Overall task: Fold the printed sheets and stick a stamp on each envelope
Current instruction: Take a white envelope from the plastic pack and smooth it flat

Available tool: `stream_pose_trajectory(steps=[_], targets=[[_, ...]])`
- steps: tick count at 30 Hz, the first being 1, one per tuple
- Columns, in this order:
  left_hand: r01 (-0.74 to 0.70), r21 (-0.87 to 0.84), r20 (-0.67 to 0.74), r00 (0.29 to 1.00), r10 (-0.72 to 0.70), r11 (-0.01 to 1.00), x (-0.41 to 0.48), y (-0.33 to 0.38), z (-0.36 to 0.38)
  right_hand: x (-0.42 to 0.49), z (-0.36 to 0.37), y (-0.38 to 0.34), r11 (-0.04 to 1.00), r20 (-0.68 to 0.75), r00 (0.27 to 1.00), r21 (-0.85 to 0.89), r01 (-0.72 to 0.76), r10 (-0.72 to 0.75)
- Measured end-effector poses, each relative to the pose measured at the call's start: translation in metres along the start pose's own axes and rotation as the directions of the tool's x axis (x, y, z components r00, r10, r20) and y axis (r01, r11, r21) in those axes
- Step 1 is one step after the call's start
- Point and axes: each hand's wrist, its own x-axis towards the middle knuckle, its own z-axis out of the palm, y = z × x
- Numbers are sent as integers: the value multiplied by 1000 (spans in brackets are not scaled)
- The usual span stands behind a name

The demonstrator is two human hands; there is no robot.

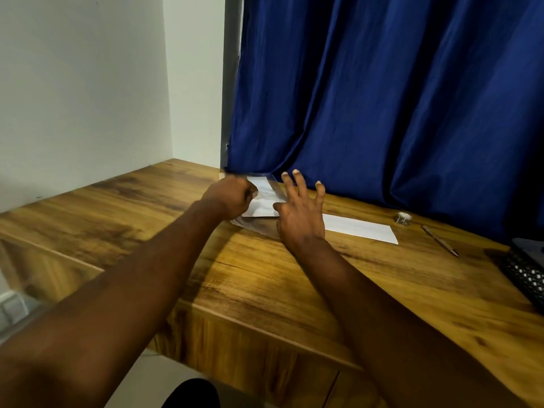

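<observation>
We are pinching the sheet [262, 207] at its left edge with the curled left grip [232, 197], while the right grip [300, 212], spread wide, is hovering just beside its right edge.

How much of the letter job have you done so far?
Barely started. Done, maybe: one long white folded paper lies flat on the wooden desk; whether it is a sheet or an envelope is unclear. In hand: the left hand seems to grip a white paper sheet in a clear plastic sleeve, the right hand open above it. Left: folding that sheet, and stamping; no stamp is visible.
</observation>
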Motion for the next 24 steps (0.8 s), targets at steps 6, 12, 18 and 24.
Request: stream_pose_trajectory(steps=[6,12,18,24], targets=[[-33,-3,13,999,33,999,0,7,-3,5,6,-6,999,71,997,-30,20,-18],[-34,-6,35,999,34,999,-1,10,-2,7,15,-6,998,62,998,55,1,-5],[66,105,46,996,-71,992,-3,8,0,-3,8,5,946,-185,980,322,-16,80],[163,101,93,981,-172,981,-11,7,-2,-6,-11,21,846,-407,881,533,12,244]])
